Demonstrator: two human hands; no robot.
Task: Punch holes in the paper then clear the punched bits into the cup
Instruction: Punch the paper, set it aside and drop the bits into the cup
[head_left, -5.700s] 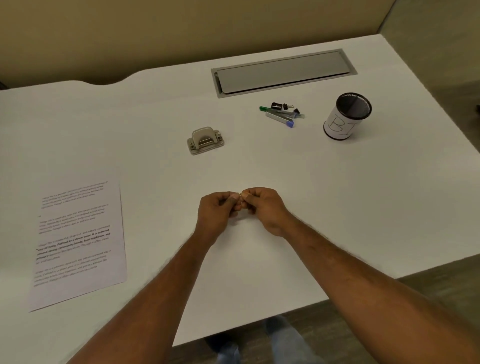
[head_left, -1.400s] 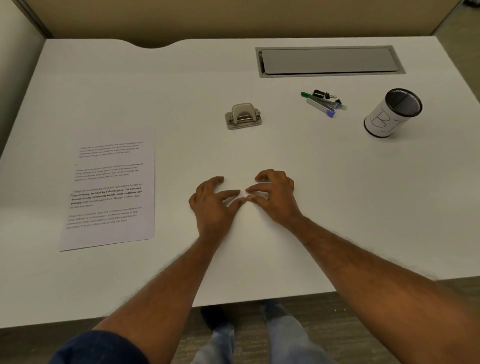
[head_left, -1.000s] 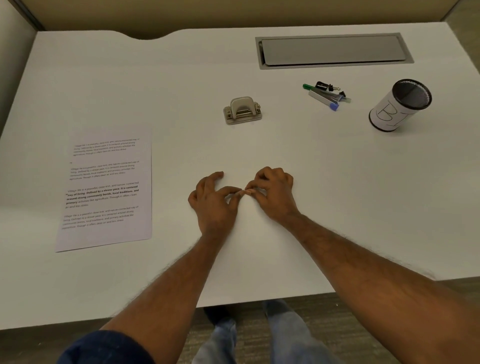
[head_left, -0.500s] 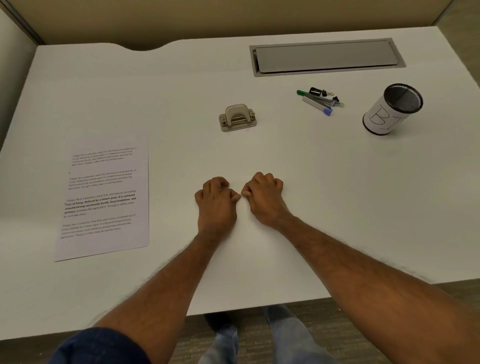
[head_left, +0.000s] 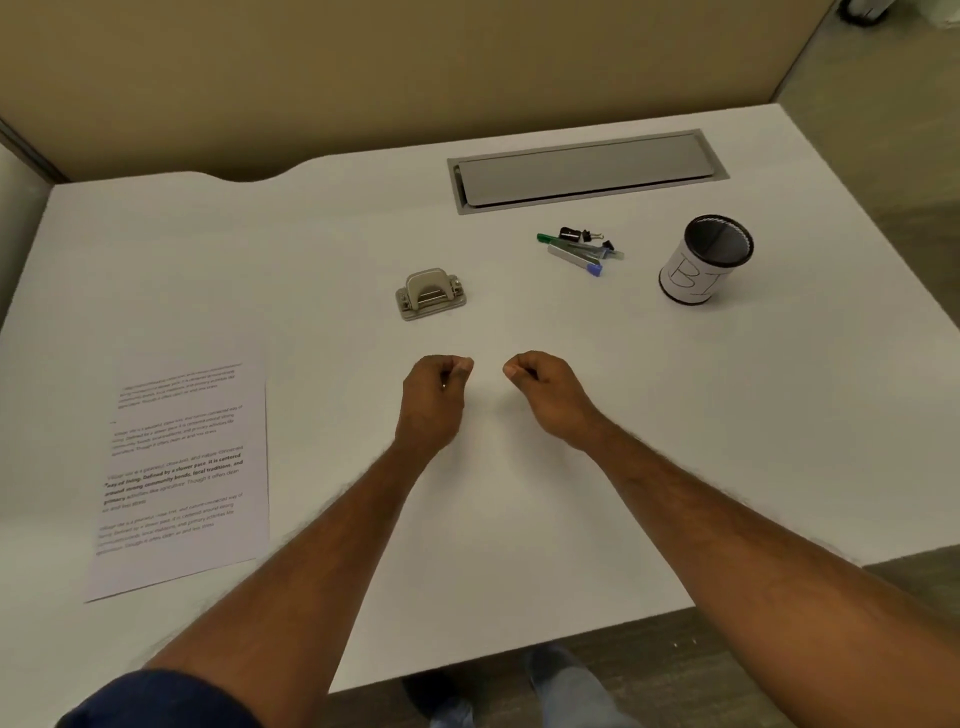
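Observation:
A printed sheet of paper (head_left: 182, 478) lies flat at the left of the white desk (head_left: 675, 441). The small metal hole punch (head_left: 430, 294) stands mid-desk, just beyond my hands. A black mesh cup (head_left: 704, 266) wrapped in white paper stands at the far right. My left hand (head_left: 434, 397) and my right hand (head_left: 545, 395) hover a small gap apart at the centre, both curled into loose fists. Nothing shows between the fingers of either hand. No punched bits can be made out on the desk.
A green pen, a blue-capped pen and black binder clips (head_left: 579, 248) lie between the punch and the cup. A grey cable hatch (head_left: 587, 171) is set into the desk's back. A beige partition stands behind; the desk's front edge is near my body.
My fingers, spread with their tips on the desk a second ago, have curled into fists. The two hands have since drawn slightly apart.

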